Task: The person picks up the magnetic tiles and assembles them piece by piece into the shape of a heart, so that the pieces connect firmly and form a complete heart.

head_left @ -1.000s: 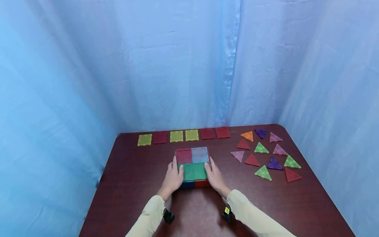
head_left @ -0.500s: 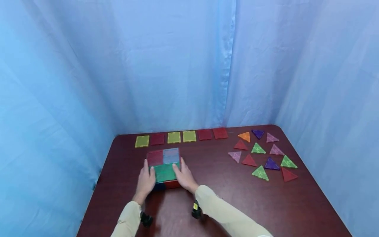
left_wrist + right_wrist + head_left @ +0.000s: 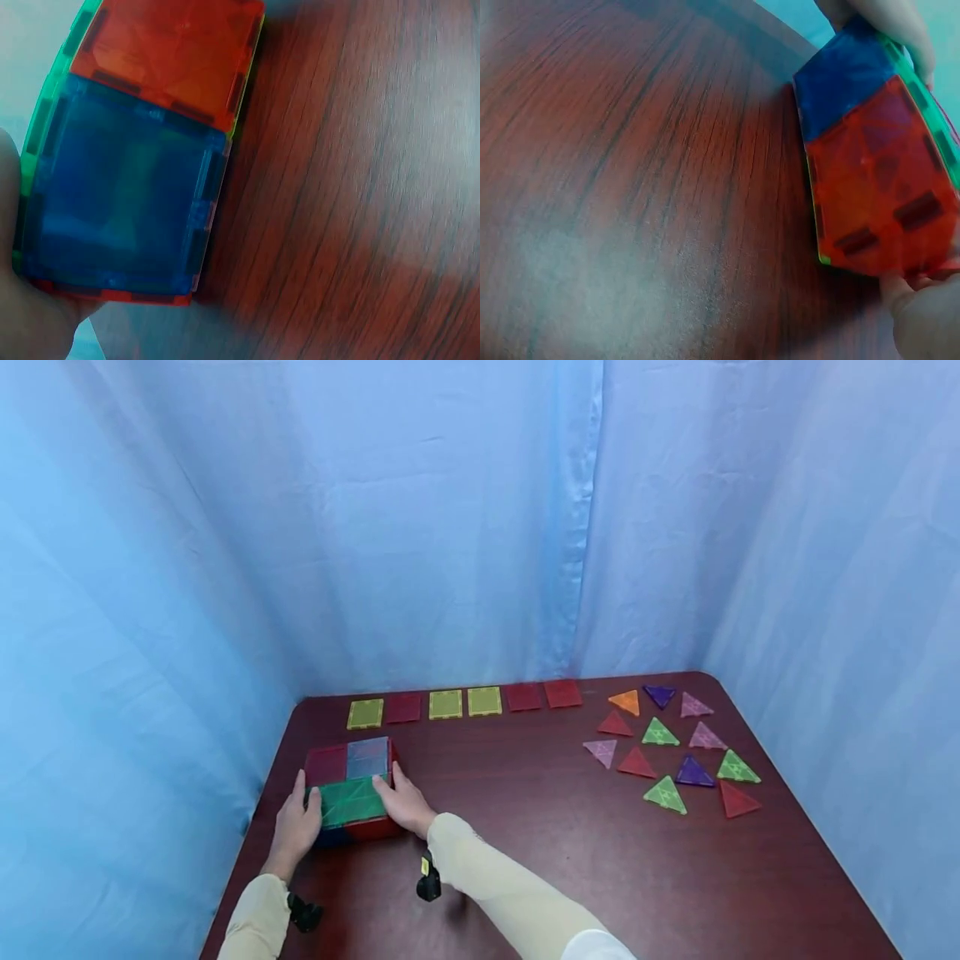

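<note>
A low box of translucent magnetic tiles (image 3: pixel 352 800) sits at the left of the table between my two hands. Its top has a green near half, with a dark red tile (image 3: pixel 326 765) and a pale blue tile (image 3: pixel 368 758) behind. My left hand (image 3: pixel 294 828) grips the left side, thumb over the green top. On the opposite side my right hand (image 3: pixel 406 802) holds it, thumb likewise on top. Both wrist views show the near wall, made of a blue tile (image 3: pixel 127 195) and a red tile (image 3: pixel 881 165), close over the wood; the fingers' far parts are hidden.
Yellow and red square tiles (image 3: pixel 446 704) form a row along the far edge of the table (image 3: pixel 525 877). Several triangle tiles (image 3: pixel 661 732) in orange, purple, pink, red and green lie at the right. Blue curtains (image 3: pixel 450 527) hang around the table.
Both hands have carried the tile box from the middle of the table to the left, keeping their grip on its sides. The loose squares and triangles lie as before.
</note>
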A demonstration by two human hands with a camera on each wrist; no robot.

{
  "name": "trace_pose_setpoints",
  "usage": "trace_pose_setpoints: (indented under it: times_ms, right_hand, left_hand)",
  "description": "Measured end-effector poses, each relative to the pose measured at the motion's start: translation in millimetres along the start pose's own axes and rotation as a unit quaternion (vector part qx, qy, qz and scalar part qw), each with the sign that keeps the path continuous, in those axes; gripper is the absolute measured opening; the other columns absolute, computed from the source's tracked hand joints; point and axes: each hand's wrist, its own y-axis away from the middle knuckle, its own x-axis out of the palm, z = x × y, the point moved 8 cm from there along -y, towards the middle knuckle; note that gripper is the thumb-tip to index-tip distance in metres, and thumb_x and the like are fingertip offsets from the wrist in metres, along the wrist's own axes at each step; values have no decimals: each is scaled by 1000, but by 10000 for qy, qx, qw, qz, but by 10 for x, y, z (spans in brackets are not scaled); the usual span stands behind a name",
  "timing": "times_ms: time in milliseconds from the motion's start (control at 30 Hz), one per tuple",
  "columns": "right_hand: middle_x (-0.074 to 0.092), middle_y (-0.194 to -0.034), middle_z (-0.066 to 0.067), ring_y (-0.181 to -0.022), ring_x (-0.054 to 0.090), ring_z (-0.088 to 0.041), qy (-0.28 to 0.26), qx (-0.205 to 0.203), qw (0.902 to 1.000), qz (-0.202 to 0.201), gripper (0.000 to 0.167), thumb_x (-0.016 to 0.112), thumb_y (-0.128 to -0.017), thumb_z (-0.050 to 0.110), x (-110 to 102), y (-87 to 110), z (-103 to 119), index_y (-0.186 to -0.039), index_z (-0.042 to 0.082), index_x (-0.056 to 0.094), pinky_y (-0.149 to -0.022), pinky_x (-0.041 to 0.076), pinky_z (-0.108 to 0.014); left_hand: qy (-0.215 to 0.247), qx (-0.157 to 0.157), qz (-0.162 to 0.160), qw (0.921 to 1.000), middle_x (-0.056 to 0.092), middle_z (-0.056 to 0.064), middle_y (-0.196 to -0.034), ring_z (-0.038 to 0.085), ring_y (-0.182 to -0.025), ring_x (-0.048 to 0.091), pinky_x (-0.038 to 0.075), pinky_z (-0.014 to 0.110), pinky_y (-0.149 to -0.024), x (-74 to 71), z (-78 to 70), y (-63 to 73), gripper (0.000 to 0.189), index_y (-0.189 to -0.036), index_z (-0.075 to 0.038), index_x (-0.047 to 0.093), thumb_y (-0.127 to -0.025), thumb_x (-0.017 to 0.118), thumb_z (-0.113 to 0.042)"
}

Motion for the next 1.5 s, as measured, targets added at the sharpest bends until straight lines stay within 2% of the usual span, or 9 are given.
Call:
trace_pose_setpoints:
  times_ms: [167, 333, 533, 700, 867, 1033, 1200, 1333, 1500]
  right_hand:
    - [33, -164, -13, -151, 33, -34, 935, -468, 9945, -85, 69, 35, -108, 51, -428, -6, -44, -160, 6, 29, -122, 29, -49]
    - [41, -155, -27, -144, 39, -44, 2235, -685, 9682, -890, 66, 51, -104, 36, -1449, 98, -345, -153, -6, 36, -119, 32, -55]
    - [45, -146, -34, -135, 44, -52, 3299, 84, 9273, -1766, 67, 55, -99, 34, -2637, 411, -905, -148, -10, 41, -111, 36, -63]
    - [44, -142, -37, -130, 43, -53, 3924, 833, 8963, -1892, 68, 53, -98, 36, -3145, 690, -1257, -143, -14, 43, -107, 37, -65]
    - [49, -135, -35, -126, 46, -51, 4489, 988, 8671, -1920, 69, 55, -97, 37, -3226, 792, -1427, -136, -19, 46, -103, 37, -65]
    - [54, -136, -29, -131, 43, -48, 4735, 364, 8534, -2148, 58, 56, -96, 30, -3071, 751, -1374, -136, -11, 52, -105, 33, -65]
    - [64, -127, -21, -122, 51, -45, 4910, -836, 8371, -2263, 41, 64, -95, 19, -2758, 700, -1165, -130, -2, 64, -101, 39, -61]
    - [70, -121, -13, -117, 57, -39, 4999, -1694, 8198, -2222, 35, 70, -92, 17, -2476, 662, -1028, -125, 4, 71, -97, 43, -57]
    - [74, -114, -6, -112, 60, -34, 4782, -2488, 8184, -1993, 28, 73, -91, 15, -2146, 625, -901, -118, 9, 76, -96, 45, -56]
  left_hand:
    - [81, 32, 38, 10000, 10, 31, -166, 51, -151, 13, 17, 65, -120, 3, 28, -16, 67, -164, -15, -6, -110, 23, -45]
    - [21, 163, -37, 9999, 16, 25, -167, 48, -152, 16, 18, 65, -120, 1, 3, -12, 59, -165, -27, 3, -111, 24, -41]
    - [-68, 140, -46, 9999, 21, 26, -165, 47, -151, 19, 19, 64, -120, -52, 28, -10, 57, -164, -29, 9, -110, 22, -43]
    - [-137, 158, -56, 9998, 21, 26, -165, 48, -151, 19, 20, 64, -120, -154, 86, -33, 58, -163, -33, 10, -109, 23, -49]
    - [-272, 67, -9, 9996, 19, 26, -165, 50, -150, 18, 20, 65, -119, -281, 198, -49, 59, -163, -32, 9, -109, 24, -50]
    - [-326, 159, 25, 9993, 19, 28, -165, 51, -150, 18, 18, 65, -120, -335, 209, -80, 60, -164, -22, 10, -110, 25, -43]
    - [-615, 828, -944, 9902, 32, 30, -158, 52, -144, 30, 26, 65, -116, -415, -85, -46, 53, -157, -4, 35, -107, 37, -19]
    - [-688, 1843, -2050, 9588, 44, 28, -151, 51, -136, 41, 32, 67, -111, -393, -580, 76, 45, -142, 0, 55, -98, 48, -6]
    - [-609, 3501, -2743, 8936, 59, 24, -137, 46, -123, 56, 43, 63, -102, -132, -1362, 297, 39, -125, 1, 68, -88, 60, 1]
